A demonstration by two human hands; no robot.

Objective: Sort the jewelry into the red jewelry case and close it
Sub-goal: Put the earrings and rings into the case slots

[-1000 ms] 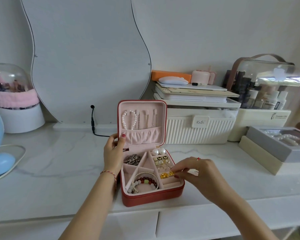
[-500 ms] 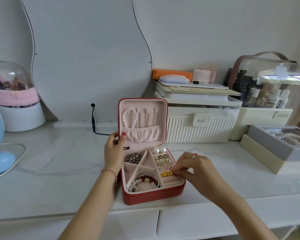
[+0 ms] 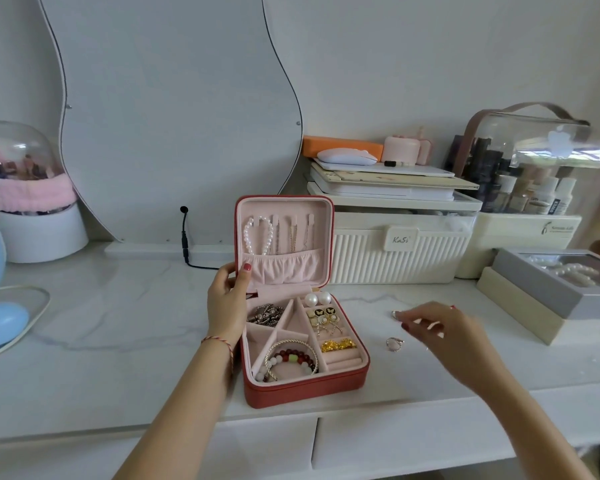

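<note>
The red jewelry case [image 3: 305, 389] stands open near the table's front edge, its lid [image 3: 329, 233] upright. My left hand [image 3: 226, 303] grips the lid's left edge, thumb on the pink lining. Compartments hold beaded bracelets [image 3: 291, 358], pearl earrings [image 3: 317, 299], a gold piece [image 3: 338, 345] and a dark metal piece [image 3: 265, 314]. A pearl strand [image 3: 257, 235] and chains hang in the lid. Right of the case lie two silver rings: the far ring [image 3: 394, 313] and the near ring [image 3: 394, 344]. My right hand [image 3: 444, 330] hovers there, its loosely curled fingertips at the far ring.
A ribbed cream box [image 3: 395, 251] with stacked items stands behind the case. A grey tray of pearls [image 3: 548, 289] sits at the right, with a clear cosmetics bag [image 3: 534, 161] behind it. A wavy mirror [image 3: 174, 116] leans on the wall. A domed pink holder [image 3: 21, 188] stands at far left.
My right hand left the gold piece in the case's right compartment and moved right across the table to the two rings. My left hand kept its hold on the lid.
</note>
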